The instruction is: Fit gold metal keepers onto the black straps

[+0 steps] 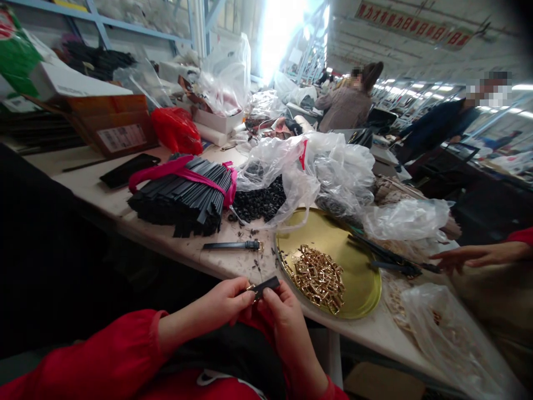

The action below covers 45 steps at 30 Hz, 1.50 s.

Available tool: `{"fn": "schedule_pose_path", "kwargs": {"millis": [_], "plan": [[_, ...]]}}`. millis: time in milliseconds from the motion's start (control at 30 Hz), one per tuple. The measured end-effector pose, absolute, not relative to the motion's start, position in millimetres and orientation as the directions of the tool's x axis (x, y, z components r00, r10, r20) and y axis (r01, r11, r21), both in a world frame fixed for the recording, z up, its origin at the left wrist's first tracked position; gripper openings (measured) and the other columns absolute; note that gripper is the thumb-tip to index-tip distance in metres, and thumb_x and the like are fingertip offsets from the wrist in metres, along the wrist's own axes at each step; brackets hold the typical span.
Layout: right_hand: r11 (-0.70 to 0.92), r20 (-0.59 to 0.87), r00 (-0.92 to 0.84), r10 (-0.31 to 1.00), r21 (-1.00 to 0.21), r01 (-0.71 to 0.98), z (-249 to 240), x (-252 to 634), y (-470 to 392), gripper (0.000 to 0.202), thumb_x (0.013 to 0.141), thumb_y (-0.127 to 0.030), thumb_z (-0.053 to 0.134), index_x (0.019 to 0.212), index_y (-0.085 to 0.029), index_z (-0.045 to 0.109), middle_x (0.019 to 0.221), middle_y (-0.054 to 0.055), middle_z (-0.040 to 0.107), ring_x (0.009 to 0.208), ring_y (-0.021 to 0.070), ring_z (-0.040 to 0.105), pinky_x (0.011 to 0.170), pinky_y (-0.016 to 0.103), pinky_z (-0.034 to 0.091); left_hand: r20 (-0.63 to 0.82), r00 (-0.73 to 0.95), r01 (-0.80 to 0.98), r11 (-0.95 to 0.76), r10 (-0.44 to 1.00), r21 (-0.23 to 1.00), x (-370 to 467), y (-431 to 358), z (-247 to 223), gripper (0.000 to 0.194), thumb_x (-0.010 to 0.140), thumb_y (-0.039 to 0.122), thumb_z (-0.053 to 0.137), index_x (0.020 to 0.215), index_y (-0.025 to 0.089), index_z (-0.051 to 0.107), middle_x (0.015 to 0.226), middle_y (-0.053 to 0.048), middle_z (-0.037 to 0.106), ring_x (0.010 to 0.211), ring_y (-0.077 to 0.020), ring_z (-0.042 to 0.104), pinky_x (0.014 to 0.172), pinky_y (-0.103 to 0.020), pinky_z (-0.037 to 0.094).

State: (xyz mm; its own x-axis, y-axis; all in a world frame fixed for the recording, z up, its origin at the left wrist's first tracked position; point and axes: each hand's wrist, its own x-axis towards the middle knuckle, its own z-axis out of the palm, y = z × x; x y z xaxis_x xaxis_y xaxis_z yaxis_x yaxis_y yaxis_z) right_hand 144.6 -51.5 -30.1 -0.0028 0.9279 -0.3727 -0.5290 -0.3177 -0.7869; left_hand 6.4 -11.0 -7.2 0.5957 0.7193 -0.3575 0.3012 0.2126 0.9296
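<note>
In front of my body, just off the table's near edge, I hold a short black strap [267, 285] with both hands. My left hand [231, 300] is closed on its left end, where a bit of gold buckle [250, 288] shows at the fingertips. My right hand [283, 311] pinches the strap between thumb and fingers. Beyond them a black watch strap with a gold buckle [231, 245] lies flat on the table. Gold buckles [318, 276] are heaped on a round gold tray [358, 244] to the right.
A bundle of black strips [183, 194] tied with pink ribbon lies at the left. Small black loops [260, 200] spill from a clear plastic bag [302, 189]. Behind are a cardboard box [120, 119] and a red bag [177, 129]. A co-worker's hand [478, 257] reaches in from the right.
</note>
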Motion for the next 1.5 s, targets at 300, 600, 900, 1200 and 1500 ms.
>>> {"fn": "schedule_pose_path", "kwargs": {"millis": [300,600,900,1200,1500], "plan": [[-0.415,-0.440,-0.103,0.892,-0.709,-0.570,-30.2,144.9,-46.7,0.016,0.068,-0.024,0.066,0.074,-0.018,0.053,0.059,-0.005,0.056,0.049,0.0074,0.048,0.052,0.020,0.042,-0.467,0.543,0.405,0.269,0.697,0.874,11.2,-9.2,-5.9,0.033,0.077,0.048,0.038,0.069,0.017,0.046,0.055,0.005,0.047,0.042,-0.0080,0.037,0.039,-0.020,0.027],[-0.321,-0.339,0.024,0.940,-0.909,-0.267,-50.2,150.8,-50.8,0.021,0.069,-0.029,0.066,0.076,-0.020,0.048,0.066,-0.004,0.056,0.060,0.0124,0.053,0.056,0.024,0.043,-0.379,0.572,0.464,0.094,0.728,0.881,7.8,-8.4,-1.0,0.026,0.079,0.038,0.045,0.065,0.017,0.050,0.059,0.004,0.050,0.053,-0.0102,0.043,0.049,-0.020,0.032],[-0.156,-0.194,-0.284,0.939,-0.976,0.151,-12.5,165.3,12.0,0.027,0.083,-0.042,0.048,0.080,-0.017,0.057,0.066,-0.001,0.056,0.061,0.0127,0.052,0.058,0.024,0.041,-0.324,0.474,0.318,0.184,0.819,0.930,-4.4,25.6,-16.4,0.032,0.076,0.041,0.053,0.097,0.017,0.048,0.060,0.006,0.054,0.047,-0.0103,0.049,0.044,-0.019,0.036],[0.079,0.061,-0.052,0.997,-0.674,0.735,-32.2,147.7,164.4,0.011,0.072,-0.008,0.056,0.074,-0.018,0.060,0.089,0.008,0.058,0.085,0.0204,0.055,0.075,0.030,0.036,-0.308,0.383,0.235,0.231,0.871,0.944,-9.0,56.8,-24.4,0.027,0.081,0.043,0.042,0.085,0.017,0.046,0.048,0.009,0.045,0.040,-0.0070,0.037,0.040,-0.017,0.029],[-0.018,-0.052,-0.052,0.997,-0.859,0.512,-21.0,158.9,120.2,0.019,0.080,-0.033,0.051,0.072,-0.017,0.055,0.071,0.003,0.058,0.066,0.0154,0.053,0.063,0.028,0.041,-0.272,0.287,0.185,0.226,0.918,0.956,-6.4,72.6,-19.4,0.033,0.080,0.049,0.041,0.076,0.017,0.046,0.045,0.009,0.040,0.036,-0.0060,0.032,0.035,-0.016,0.024]]}}
